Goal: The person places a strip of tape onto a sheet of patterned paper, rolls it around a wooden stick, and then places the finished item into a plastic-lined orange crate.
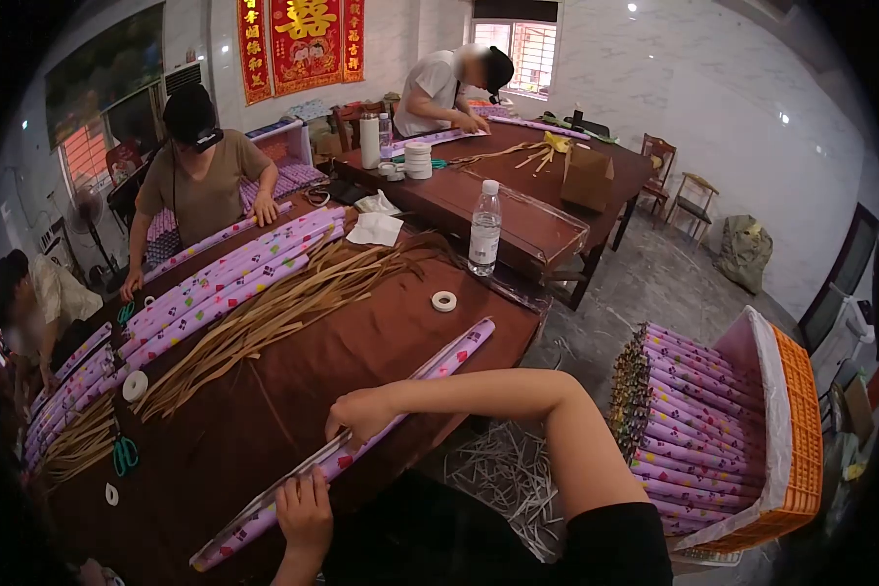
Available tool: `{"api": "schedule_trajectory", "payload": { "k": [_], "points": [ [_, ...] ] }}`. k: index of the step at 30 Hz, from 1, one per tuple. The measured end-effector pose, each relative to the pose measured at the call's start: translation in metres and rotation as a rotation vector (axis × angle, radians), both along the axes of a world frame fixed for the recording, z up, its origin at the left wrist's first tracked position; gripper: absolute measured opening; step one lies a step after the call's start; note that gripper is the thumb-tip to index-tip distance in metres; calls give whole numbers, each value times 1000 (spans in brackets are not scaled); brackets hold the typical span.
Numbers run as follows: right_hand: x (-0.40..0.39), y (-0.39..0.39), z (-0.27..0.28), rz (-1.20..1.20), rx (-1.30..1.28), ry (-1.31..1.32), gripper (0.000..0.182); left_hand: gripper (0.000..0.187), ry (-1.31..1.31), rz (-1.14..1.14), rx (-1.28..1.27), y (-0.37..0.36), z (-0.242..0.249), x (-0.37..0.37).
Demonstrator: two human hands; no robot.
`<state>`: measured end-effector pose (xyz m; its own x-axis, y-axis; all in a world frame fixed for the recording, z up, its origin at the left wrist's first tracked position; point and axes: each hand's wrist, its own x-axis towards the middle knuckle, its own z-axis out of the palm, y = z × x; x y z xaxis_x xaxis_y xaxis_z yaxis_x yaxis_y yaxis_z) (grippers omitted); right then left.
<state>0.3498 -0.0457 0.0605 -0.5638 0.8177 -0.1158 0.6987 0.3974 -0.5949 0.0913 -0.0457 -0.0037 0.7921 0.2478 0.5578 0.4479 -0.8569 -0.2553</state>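
Right hand [361, 415] nearly closed, pinching roll [464, 351]; left hand [305, 508] part open, fingers on roll, over bench [381, 327]. Roll looks half done, pale strip [313, 462] showing. Many done-looking rolls [693, 430] in orange box [801, 430].

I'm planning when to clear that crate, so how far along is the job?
Apparently done: the patterned rolls stacked in the orange crate. In hand: a purple roll, left hand and right hand on it, its seam seemingly open. Probably left: the patterned pile and loose brown strips on the table; how many, I can't tell.
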Motion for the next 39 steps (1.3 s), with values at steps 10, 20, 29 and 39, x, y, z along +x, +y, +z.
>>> {"api": "schedule_trajectory", "payload": {
  "k": [10,20,29,39],
  "points": [
    [-8,-23,-5,-122,138,-20,24,36,8,27,17,-3,12,-4],
    [-23,-73,-41,-199,636,-78,29,56,172,-55,-446,13,28,0],
    [-34,-87,-67,-342,899,-197,43,52,161,14,-412,8,13,1],
    [-34,-89,-60,-346,899,-198,44,57,167,8,-454,10,14,2]
  ]
}}
